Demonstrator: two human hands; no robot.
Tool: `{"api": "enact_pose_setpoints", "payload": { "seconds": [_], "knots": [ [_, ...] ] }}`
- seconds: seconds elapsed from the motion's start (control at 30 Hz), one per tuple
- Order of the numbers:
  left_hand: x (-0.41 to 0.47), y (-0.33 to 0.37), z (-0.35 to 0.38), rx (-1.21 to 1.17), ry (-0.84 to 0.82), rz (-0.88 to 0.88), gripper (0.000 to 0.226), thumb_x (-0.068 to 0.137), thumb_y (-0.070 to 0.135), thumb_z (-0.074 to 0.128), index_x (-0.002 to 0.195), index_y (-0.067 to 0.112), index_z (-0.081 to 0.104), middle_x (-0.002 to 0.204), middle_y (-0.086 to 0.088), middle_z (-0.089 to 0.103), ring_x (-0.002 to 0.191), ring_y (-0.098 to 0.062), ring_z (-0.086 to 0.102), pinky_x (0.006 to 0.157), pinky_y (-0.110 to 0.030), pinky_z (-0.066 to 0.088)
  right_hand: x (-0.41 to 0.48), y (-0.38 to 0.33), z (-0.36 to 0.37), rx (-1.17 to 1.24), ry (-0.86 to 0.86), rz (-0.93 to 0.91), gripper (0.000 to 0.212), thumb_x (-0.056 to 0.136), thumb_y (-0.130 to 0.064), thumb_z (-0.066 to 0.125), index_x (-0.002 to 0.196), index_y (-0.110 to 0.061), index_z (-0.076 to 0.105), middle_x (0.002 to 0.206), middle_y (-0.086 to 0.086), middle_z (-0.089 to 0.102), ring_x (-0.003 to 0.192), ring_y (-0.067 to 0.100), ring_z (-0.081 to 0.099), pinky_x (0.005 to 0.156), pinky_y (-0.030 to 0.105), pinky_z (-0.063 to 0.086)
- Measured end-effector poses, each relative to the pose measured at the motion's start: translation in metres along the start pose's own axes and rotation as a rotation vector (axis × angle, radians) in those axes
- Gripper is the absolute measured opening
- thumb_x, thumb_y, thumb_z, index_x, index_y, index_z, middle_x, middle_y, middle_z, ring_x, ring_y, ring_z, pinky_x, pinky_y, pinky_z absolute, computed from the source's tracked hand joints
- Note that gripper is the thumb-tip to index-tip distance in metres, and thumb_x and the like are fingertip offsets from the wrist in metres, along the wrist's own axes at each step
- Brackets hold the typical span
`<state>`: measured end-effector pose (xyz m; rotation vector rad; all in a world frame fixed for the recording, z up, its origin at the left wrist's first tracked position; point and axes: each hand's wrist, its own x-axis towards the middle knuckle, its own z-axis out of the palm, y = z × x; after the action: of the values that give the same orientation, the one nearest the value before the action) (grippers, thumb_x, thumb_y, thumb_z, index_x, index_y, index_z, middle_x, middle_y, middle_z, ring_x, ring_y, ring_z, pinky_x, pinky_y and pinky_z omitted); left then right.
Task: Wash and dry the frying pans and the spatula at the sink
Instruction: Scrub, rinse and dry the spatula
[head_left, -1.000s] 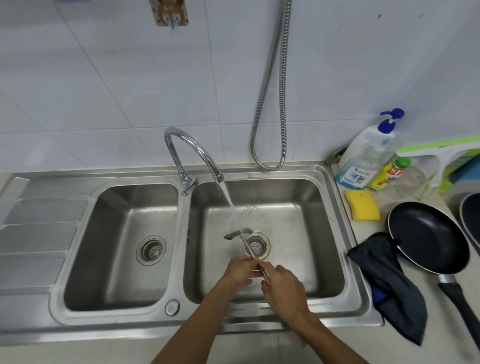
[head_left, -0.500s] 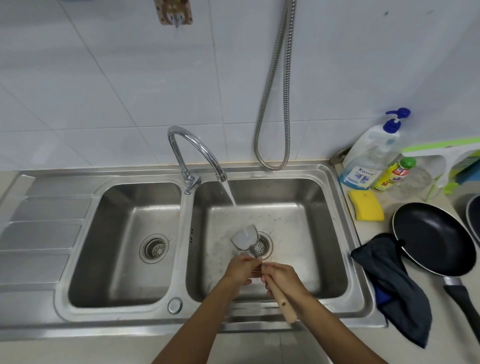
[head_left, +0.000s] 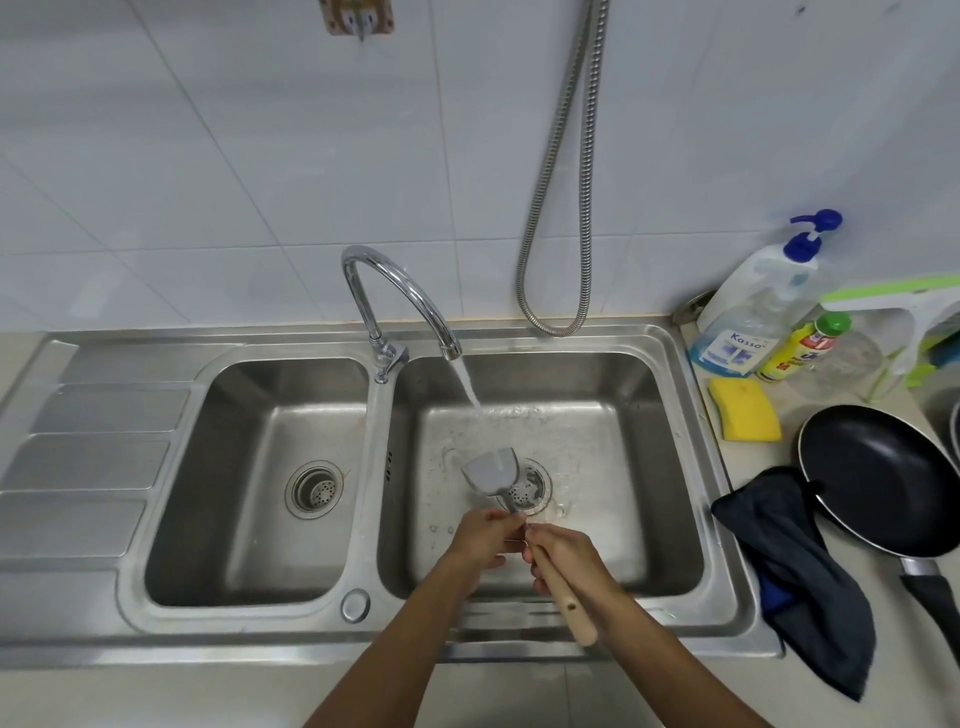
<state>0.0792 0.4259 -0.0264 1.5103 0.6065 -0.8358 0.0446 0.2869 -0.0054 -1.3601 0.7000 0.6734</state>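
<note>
Now | spatula (head_left: 491, 470) blade held over right basin (head_left: 654, 415) drain at the faucet (head_left: 395, 291) stream, likely so rinse drains away | right hand (head_left: 563, 553) fingers curled round wooden handle | left hand (head_left: 480, 535) fingers pinch metal neck to steady | frying pan (head_left: 878, 478) on counter, right.

Spatula (head_left: 491, 470): the metal neck is hidden where the left hand (head_left: 480, 538) and right hand (head_left: 563, 553) meet, and the right palm covers part of the wooden grip. Frying pan (head_left: 883, 478): handle end cut by the right edge. Second pan (head_left: 956, 431): sliver of rim only. Hose (head_left: 584, 171) and wall hook (head_left: 358, 21): cut by the top edge. Squeegee (head_left: 904, 301): cut at right. Yellow bottle (head_left: 800, 348): label unreadable. Blue item (head_left: 776, 597): mostly under the dark cloth (head_left: 800, 561), unidentifiable.
</note>
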Motion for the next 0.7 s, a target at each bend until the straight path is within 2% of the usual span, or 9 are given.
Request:
{"api": "enact_pose_setpoints", "payload": {
  "seconds": [0.1, 0.2, 0.3, 0.37, 0.43, 0.5, 0.6, 0.7],
  "knots": [
    [0.001, 0.003, 0.001, -0.018, 0.003, 0.001, 0.012, 0.098, 0.028, 0.067, 0.1, 0.016, 0.07, 0.094, -0.002, 0.079, 0.08, -0.012, 0.075, 0.085, -0.035, 0.049, 0.0, -0.002, 0.002, 0.015, 0.014, -0.012, 0.022, 0.098, -0.014, 0.055, 0.097, -0.002, 0.074, 0.071, 0.009, 0.064, 0.057, 0.017, 0.054, 0.054, 0.031, 0.044],
    [0.004, 0.004, 0.001, -0.024, -0.002, -0.005, 0.014, 0.099, 0.027, 0.065, 0.103, 0.014, 0.07, 0.09, 0.0, 0.078, 0.078, -0.012, 0.075, 0.081, -0.033, 0.048, -0.001, -0.006, 0.005, -0.103, 0.054, -0.091, 0.022, 0.097, -0.015, 0.056, 0.093, -0.015, 0.077, 0.071, 0.002, 0.069, 0.059, 0.011, 0.06, 0.063, 0.032, 0.047],
    [0.008, 0.007, 0.002, -0.05, -0.005, -0.015, 0.021, 0.1, 0.026, 0.063, 0.111, 0.01, 0.071, 0.092, 0.0, 0.078, 0.079, -0.013, 0.073, 0.077, -0.031, 0.049, 0.003, -0.008, 0.008, -0.363, 0.124, -0.201, 0.018, 0.096, -0.023, 0.058, 0.1, -0.03, 0.074, 0.076, -0.008, 0.074, 0.069, 0.007, 0.069, 0.075, 0.032, 0.055],
    [0.009, 0.008, 0.003, -0.065, 0.0, -0.016, 0.022, 0.1, 0.024, 0.061, 0.112, 0.009, 0.071, 0.093, -0.001, 0.078, 0.08, -0.014, 0.072, 0.077, -0.03, 0.05, 0.004, -0.006, 0.009, -0.588, 0.181, -0.283, 0.02, 0.094, -0.029, 0.058, 0.11, -0.033, 0.069, 0.083, -0.011, 0.074, 0.075, 0.007, 0.069, 0.074, 0.027, 0.054],
    [0.01, 0.009, 0.005, -0.073, 0.001, -0.022, 0.017, 0.099, 0.022, 0.059, 0.104, 0.012, 0.072, 0.091, -0.001, 0.079, 0.08, -0.015, 0.073, 0.079, -0.03, 0.051, 0.001, -0.003, 0.009, -0.803, 0.237, -0.362, 0.032, 0.091, -0.026, 0.058, 0.12, -0.037, 0.062, 0.09, -0.009, 0.072, 0.081, 0.012, 0.068, 0.07, 0.026, 0.05],
    [0.01, 0.009, 0.006, -0.069, -0.007, -0.043, 0.015, 0.097, 0.021, 0.059, 0.101, 0.012, 0.07, 0.091, -0.003, 0.079, 0.081, -0.015, 0.074, 0.079, -0.031, 0.05, -0.002, 0.004, 0.007, -0.993, 0.273, -0.448, 0.043, 0.088, -0.023, 0.058, 0.129, -0.037, 0.056, 0.101, -0.005, 0.07, 0.093, 0.018, 0.066, 0.075, 0.031, 0.051],
    [0.008, 0.003, 0.006, -0.05, -0.02, -0.075, 0.024, 0.098, 0.022, 0.058, 0.113, 0.007, 0.07, 0.101, -0.006, 0.08, 0.086, -0.014, 0.077, 0.083, -0.033, 0.051, -0.007, 0.013, 0.006, -1.108, 0.295, -0.501, 0.044, 0.091, -0.024, 0.057, 0.134, -0.034, 0.052, 0.108, -0.002, 0.067, 0.1, 0.021, 0.063, 0.08, 0.033, 0.051],
    [0.007, -0.004, 0.007, -0.055, -0.011, -0.09, 0.024, 0.1, 0.023, 0.056, 0.115, 0.01, 0.069, 0.1, -0.004, 0.081, 0.086, -0.013, 0.077, 0.085, -0.034, 0.052, -0.007, 0.02, 0.005, -1.154, 0.302, -0.507, 0.045, 0.093, -0.026, 0.056, 0.136, -0.034, 0.05, 0.11, -0.001, 0.067, 0.102, 0.021, 0.063, 0.08, 0.033, 0.051]
  ]
}}
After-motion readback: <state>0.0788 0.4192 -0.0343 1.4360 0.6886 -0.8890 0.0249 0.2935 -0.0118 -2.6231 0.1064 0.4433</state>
